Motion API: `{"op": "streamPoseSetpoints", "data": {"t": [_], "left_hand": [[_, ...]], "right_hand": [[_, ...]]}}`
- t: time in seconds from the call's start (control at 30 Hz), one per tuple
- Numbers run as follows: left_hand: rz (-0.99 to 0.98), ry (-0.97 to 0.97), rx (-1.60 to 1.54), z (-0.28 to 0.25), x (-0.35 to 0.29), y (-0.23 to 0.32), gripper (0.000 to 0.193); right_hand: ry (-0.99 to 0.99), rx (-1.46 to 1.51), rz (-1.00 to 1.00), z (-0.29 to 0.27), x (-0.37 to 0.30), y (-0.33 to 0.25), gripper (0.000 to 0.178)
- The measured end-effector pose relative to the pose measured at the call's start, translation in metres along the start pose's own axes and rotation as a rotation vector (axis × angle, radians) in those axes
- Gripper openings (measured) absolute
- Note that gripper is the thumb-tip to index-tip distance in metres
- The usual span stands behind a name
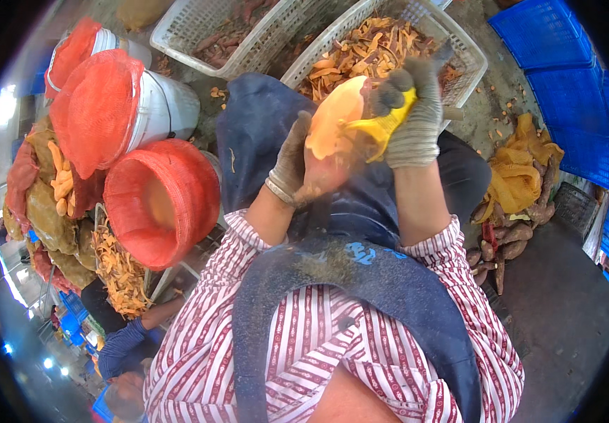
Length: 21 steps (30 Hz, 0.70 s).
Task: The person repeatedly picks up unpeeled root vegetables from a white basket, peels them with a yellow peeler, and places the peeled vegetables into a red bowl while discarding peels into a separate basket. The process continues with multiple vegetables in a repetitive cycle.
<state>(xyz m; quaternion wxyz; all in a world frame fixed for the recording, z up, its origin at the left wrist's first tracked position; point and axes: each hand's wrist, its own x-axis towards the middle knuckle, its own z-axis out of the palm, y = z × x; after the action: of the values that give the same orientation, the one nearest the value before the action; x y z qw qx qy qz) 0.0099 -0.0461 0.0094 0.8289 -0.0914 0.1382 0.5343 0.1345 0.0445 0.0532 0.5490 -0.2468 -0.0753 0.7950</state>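
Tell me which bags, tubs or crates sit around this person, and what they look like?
White buckets: upper left, round, covered with red mesh bags.
Open red mesh sack: left of the knees, round mouth.
White plastic baskets: top, latticed, holding orange peelings.
Blue crates: upper right, stacked.
Yellow mesh bag: right, crumpled.

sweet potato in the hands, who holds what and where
The left hand grips the half-peeled sweet potato by its lower, unpeeled end; the right hand holds a yellow peeler by its handle against it.

Sweet potato [329, 137] lower end motion-blurred, yellow peeler [385, 127] blade hidden under right hand [411, 113], far basket [209, 32] cut off by edge
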Motion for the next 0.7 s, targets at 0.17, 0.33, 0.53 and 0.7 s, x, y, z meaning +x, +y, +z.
{"op": "streamPoseSetpoints", "data": {"t": [0.17, 0.33, 0.53, 0.7], "left_hand": [[0.005, -0.136, 0.013, -0.004, -0.005, -0.002, 0.079], [0.079, -0.080, 0.172, 0.023, -0.019, -0.004, 0.079], [0.037, 0.039, 0.248, 0.015, -0.003, -0.005, 0.072], [0.046, 0.022, 0.318, 0.016, -0.017, -0.006, 0.076]], "right_hand": [[-0.021, -0.144, -0.121, -0.035, 0.080, -0.017, 0.021], [0.544, -0.333, -0.535, -0.045, 0.122, -0.098, 0.023], [0.176, -0.390, -0.251, -0.007, 0.045, -0.034, 0.022], [0.473, -0.621, -0.498, -0.025, 0.088, -0.050, 0.022]]}}
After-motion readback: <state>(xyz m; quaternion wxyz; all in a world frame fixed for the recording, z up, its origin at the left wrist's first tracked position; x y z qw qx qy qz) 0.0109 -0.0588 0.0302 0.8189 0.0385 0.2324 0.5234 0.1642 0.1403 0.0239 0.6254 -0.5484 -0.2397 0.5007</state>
